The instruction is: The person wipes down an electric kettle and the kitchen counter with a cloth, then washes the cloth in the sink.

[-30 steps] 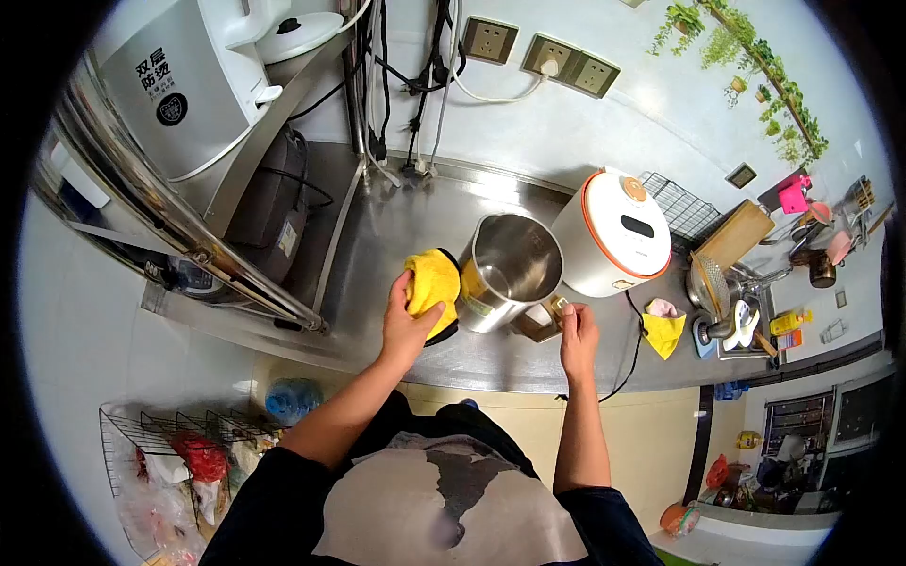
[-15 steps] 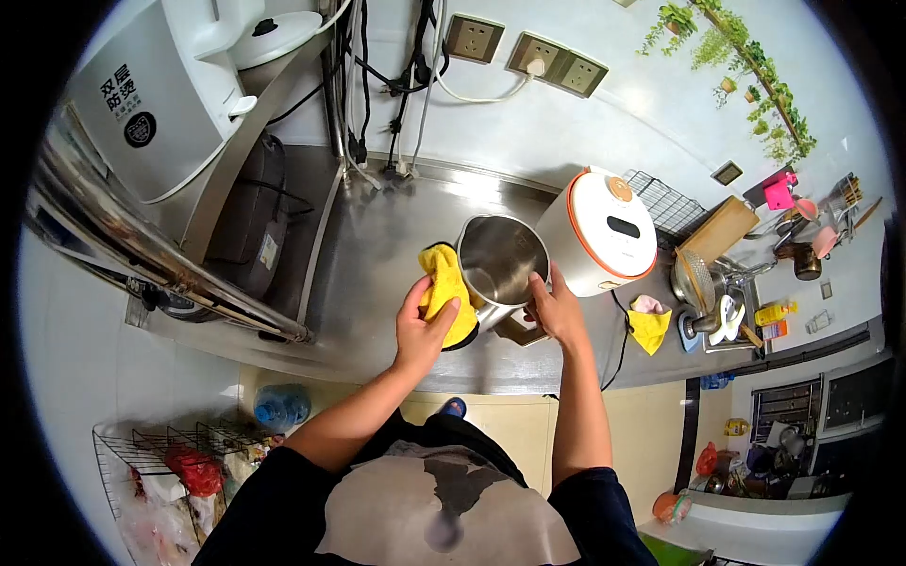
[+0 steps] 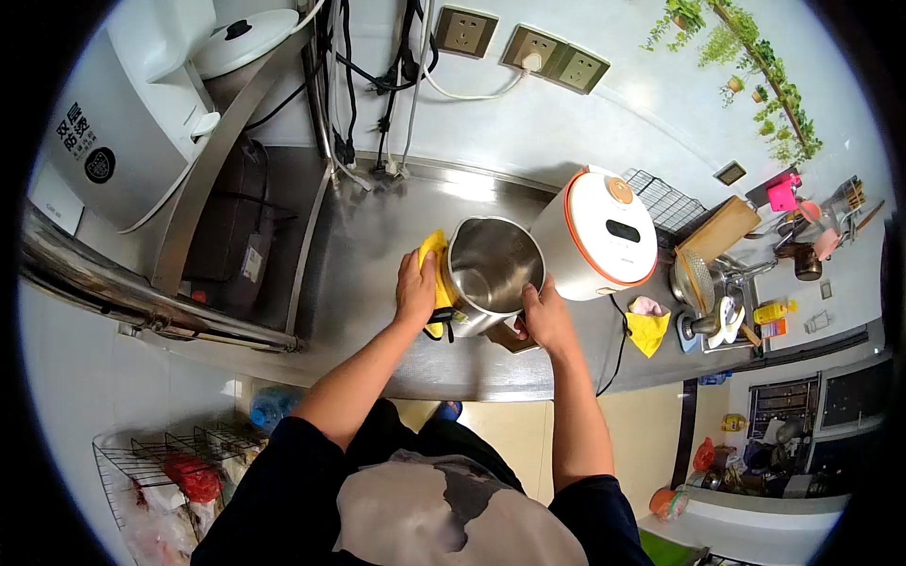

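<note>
With curved fingers, the left hand [image 3: 413,292] pressed a soft yellow cloth [image 3: 438,253] against a cylindrical silver metal jug [image 3: 493,266] on the grey steel desk [image 3: 376,238]. The right hand [image 3: 550,319] pinched its rim. Probably the step was wiping; it called for steady holding.

Here it comes: yellow cloth [image 3: 434,257], held bunched beside metal pot [image 3: 496,264] a second ago, now brought in by left hand [image 3: 413,291] against pot's outer wall. Cloth seen narrower, turned more edge-on; yellow label on wall now covered from view. Right hand [image 3: 549,319], seen out at handle [image 3: 510,337] before, now shifted inward, thumb set at rim. Kettle [image 3: 118,137] carried farther left in view.
</note>
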The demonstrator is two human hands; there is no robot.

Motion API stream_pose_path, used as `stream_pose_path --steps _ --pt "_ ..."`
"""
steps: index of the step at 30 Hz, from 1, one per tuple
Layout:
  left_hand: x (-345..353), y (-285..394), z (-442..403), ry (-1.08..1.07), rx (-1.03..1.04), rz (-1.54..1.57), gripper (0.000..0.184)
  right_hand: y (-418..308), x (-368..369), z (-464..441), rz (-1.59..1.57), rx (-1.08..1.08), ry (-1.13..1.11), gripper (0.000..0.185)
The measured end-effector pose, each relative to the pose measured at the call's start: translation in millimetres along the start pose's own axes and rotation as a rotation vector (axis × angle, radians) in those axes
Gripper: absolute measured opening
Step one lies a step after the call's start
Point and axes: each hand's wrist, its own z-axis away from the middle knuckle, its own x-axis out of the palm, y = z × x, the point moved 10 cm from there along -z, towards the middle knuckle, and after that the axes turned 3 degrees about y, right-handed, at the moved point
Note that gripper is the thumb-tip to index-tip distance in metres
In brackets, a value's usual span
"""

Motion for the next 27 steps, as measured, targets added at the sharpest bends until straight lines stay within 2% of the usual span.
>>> stream_pose_path --steps 4,6,9,13,14,15,16,17,19,22,23,25,26,27 --pt "-6 4 35 0.064 0.08 -0.039 0.038 -9 -4 0 0.024 -0.098 0.048 0.034" --pt "-9 13 63 -0.013 0.092 0.009 0.037 6 1 -5 -0.092 -0.002 -0.014 0.036" --pt "-8 32 100 -0.033 0.21 0.037 0.039 9 2 -7 -0.059 0.016 -0.031 0.038" --pt "-5 50 82 0.02 0.272 0.165 0.042 3 1 -7 -0.071 0.007 -0.052 0.039" --pt "-1 38 66 0.022 0.233 0.168 0.043 8 2 -9 -0.089 0.019 -0.055 0.038" --pt "8 11 47 0.005 -0.012 0.337 0.046 11 2 -9 -0.105 0.032 -0.058 0.038" --pt "16 -12 33 -0.02 -0.14 0.436 0.05 10 1 -8 -0.102 0.036 -0.052 0.038" --pt "21 -21 19 -0.068 -0.2 0.517 0.053 7 2 -7 -0.1 0.035 -0.074 0.038" --pt "33 -50 -7 -0.17 -0.283 0.482 0.056 4 5 -8 -0.098 0.031 -0.098 0.038" --pt "40 -68 -14 -0.221 -0.363 0.504 0.059 8 5 -8 -0.115 0.058 -0.08 0.038" --pt "41 -69 -9 -0.219 -0.362 0.506 0.059 8 5 -9 -0.127 0.06 -0.086 0.038" --pt "23 -57 9 -0.078 -0.238 0.278 0.059 9 4 -12 -0.144 0.06 -0.089 0.038" --pt "16 -40 28 -0.09 -0.195 0.176 0.054 12 5 -15 -0.16 0.063 -0.091 0.038" --pt "20 -31 49 -0.084 -0.067 0.31 0.048 14 5 -16 -0.177 0.068 -0.093 0.038"
